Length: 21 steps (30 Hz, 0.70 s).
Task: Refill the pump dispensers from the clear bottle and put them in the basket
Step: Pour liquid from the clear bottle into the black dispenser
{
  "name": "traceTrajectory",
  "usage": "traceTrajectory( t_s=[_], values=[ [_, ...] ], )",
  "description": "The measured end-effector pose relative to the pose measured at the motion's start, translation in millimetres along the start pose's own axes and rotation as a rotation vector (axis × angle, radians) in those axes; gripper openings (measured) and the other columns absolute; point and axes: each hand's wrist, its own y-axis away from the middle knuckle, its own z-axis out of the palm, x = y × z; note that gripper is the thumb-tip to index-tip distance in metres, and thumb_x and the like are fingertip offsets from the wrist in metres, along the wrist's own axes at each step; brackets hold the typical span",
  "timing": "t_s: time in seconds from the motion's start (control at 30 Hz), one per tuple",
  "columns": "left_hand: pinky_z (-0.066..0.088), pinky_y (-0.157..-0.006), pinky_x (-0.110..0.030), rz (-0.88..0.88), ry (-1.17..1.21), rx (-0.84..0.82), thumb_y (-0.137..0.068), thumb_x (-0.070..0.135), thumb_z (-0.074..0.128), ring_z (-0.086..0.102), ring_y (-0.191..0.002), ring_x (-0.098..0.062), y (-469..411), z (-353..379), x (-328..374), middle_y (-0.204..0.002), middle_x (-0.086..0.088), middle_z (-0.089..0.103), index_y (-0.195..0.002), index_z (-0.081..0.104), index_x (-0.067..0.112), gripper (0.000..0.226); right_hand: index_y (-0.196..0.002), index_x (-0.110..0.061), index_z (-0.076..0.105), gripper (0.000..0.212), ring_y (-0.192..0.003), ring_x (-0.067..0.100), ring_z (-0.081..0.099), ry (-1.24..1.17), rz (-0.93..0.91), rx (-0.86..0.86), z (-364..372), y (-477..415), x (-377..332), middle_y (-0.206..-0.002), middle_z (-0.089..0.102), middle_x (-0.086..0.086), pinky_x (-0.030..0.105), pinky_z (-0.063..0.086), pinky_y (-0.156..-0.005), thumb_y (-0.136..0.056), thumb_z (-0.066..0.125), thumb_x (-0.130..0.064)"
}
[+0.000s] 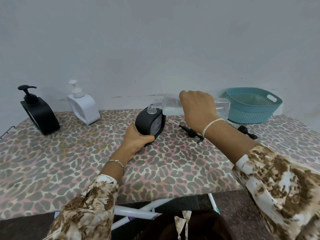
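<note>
A table (69,161) covered in leopard-print cloth stands against a plain grey-blue wall (155,40). At its middle the left hand (136,141) grips an open black dispenser (149,122). The right hand (197,106) clasps the clear bottle (173,105), tipped sideways, mouth over the dispenser's neck. Right of the dispenser lie two loose pumps (192,131), then a teal basket (251,104); left of it stand a white dispenser (83,106) and another black one (39,115).

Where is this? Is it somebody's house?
Probably a room in a home, though I can't be sure. A folding table with a leopard-print cover stands against a plain wall, and on it are soap pump dispensers and a teal plastic basket, all ordinary household things.
</note>
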Motion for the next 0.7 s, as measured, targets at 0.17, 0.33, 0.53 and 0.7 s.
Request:
traceTrajectory(
  t_s=[0.17, 0.33, 0.53, 0.7],
  values=[
    [0.049, -0.055, -0.01, 0.009, -0.007, -0.009, -0.059, -0.009, 0.078, 0.068, -0.069, 0.002, -0.6, 0.2, -0.9, -0.071, 0.016, 0.072, -0.085, 0.065, 0.022, 0.043, -0.086, -0.014, 0.04, 0.032, -0.067, 0.022, 0.042, 0.003, -0.003, -0.005, -1.2, 0.3, -0.3, -0.068, 0.038, 0.0, 0.031, 0.033, -0.06, -0.072, 0.059, 0.008],
    [0.049, -0.056, -0.01, 0.008, 0.007, -0.012, -0.059, -0.009, 0.078, 0.068, -0.072, 0.002, -0.8, 0.0, -2.0, -0.073, 0.018, 0.072, -0.086, 0.065, 0.023, 0.044, -0.086, -0.014, 0.039, 0.032, -0.068, 0.022, 0.042, 0.001, -0.001, -0.013, -2.8, 0.3, -1.3, -0.069, 0.038, 0.0, 0.031, 0.032, -0.061, -0.073, 0.06, 0.008],
    [0.05, -0.058, -0.01, 0.011, 0.009, -0.015, -0.058, -0.008, 0.079, 0.068, -0.073, 0.002, -1.9, -0.4, -3.7, -0.075, 0.015, 0.073, -0.087, 0.065, 0.024, 0.046, -0.087, -0.014, 0.04, 0.032, -0.067, 0.022, 0.042, 0.006, -0.007, -0.016, -3.4, 0.7, -0.6, -0.066, 0.036, -0.001, 0.031, 0.032, -0.06, -0.073, 0.06, 0.007],
    [0.051, -0.059, -0.011, 0.009, 0.003, -0.017, -0.058, -0.007, 0.079, 0.069, -0.075, -0.001, -4.1, -0.2, -5.3, -0.076, 0.017, 0.073, -0.087, 0.066, 0.024, 0.044, -0.086, -0.013, 0.039, 0.031, -0.067, 0.022, 0.042, 0.01, -0.023, -0.018, -3.4, 0.1, -0.6, -0.062, 0.031, -0.001, 0.031, 0.032, -0.061, -0.073, 0.058, 0.007]
  ],
)
